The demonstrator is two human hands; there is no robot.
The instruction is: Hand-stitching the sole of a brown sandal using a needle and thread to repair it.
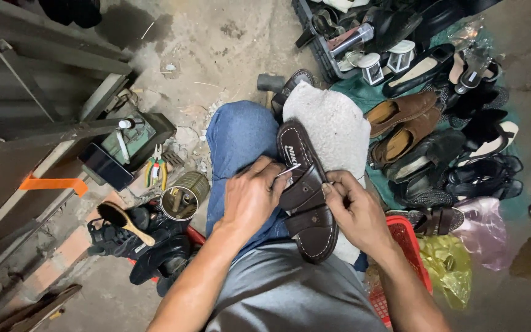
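- The step in hand looks like stitching: a dark brown sandal [305,197] lies on a grey cloth [333,126] over the person's lap, sole down, straps up.
- The left hand [250,200] is pinched shut on a thin needle [288,171], its tip at the front strap; the fingers also rest on the sandal's edge.
- The right hand [354,212] is clamped on the sandal's other side, thumb pressing the middle strap to steady it.
- As I judge it, the next move calls for a firm push of the needle through the strap while the right hand keeps the sandal from twisting.
- Counted: one sandal in the hands, one needle, one cloth.
- Beside the left knee: one tin can [182,198] of tools, one wooden brush [124,221], one pair of pliers [155,169], one dark phone [107,166].
- On the right: two brown suede shoes [401,123], many black shoes I cannot count, one red basket [408,246].
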